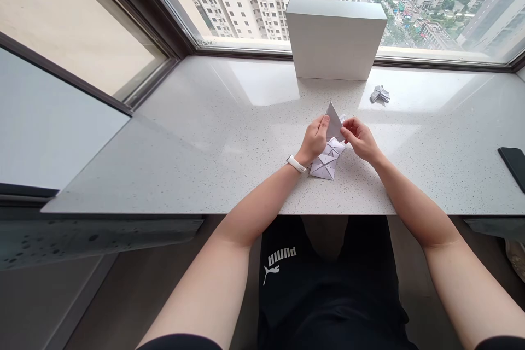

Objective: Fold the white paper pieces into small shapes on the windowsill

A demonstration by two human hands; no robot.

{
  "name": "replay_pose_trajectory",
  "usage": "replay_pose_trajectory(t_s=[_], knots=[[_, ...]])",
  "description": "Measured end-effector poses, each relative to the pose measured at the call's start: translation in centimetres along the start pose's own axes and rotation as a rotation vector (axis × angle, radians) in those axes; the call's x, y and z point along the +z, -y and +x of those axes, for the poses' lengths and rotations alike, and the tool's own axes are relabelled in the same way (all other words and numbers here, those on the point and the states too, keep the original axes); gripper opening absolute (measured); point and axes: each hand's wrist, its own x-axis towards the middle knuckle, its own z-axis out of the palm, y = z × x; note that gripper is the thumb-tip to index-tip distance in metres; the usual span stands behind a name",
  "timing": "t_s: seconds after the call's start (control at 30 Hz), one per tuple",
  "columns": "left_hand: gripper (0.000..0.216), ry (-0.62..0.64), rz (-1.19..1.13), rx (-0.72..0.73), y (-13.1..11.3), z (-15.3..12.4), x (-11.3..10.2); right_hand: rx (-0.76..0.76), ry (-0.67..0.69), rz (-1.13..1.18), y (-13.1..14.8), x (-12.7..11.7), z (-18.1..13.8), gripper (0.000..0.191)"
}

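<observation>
A white sheet of paper folded to a pointed triangle (333, 121) is held up between my two hands, its tip pointing away from me. My left hand (316, 135) grips its left edge with the thumb on top. At the lower right corner, the fingers of my right hand (357, 135) pinch the paper. Just below, creased folded paper pieces (324, 166) lie on the white speckled counter (213, 147), partly hidden by my left hand and the triangle. A white band (296, 164) circles my left wrist.
A white box (336, 38) stands at the back against the window. To its right lies a small folded paper piece (379, 94). A black phone (513, 165) rests at the far right. The counter's front edge runs above my lap.
</observation>
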Motion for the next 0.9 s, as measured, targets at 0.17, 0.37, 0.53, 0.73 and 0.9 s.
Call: replay_pose_trajectory(t_s=[0.17, 0.37, 0.53, 0.73, 0.9], knots=[[0.062, 0.005, -0.085, -0.057, 0.03, 0.15, -0.06, 0.035, 0.01, 0.098, 0.05, 0.08, 0.18, 0.073], [0.059, 0.003, -0.151, -0.138, -0.46, 0.0, -0.22, 0.1, 0.034, 0.171, 0.11, 0.07, 0.09, 0.075], [0.054, 0.017, -0.201, -0.192, -0.85, 0.1, -0.15, 0.118, 0.053, 0.19, 0.01, -0.11, 0.17, 0.074], [0.05, 0.014, -0.184, -0.165, -0.75, 0.68, -0.28, 0.116, 0.014, 0.197, -0.15, -0.52, 0.42, 0.074], [0.049, 0.004, -0.12, -0.087, -0.25, 0.8, -0.63, 0.121, -0.002, 0.19, -0.27, -0.54, 0.39, 0.074]])
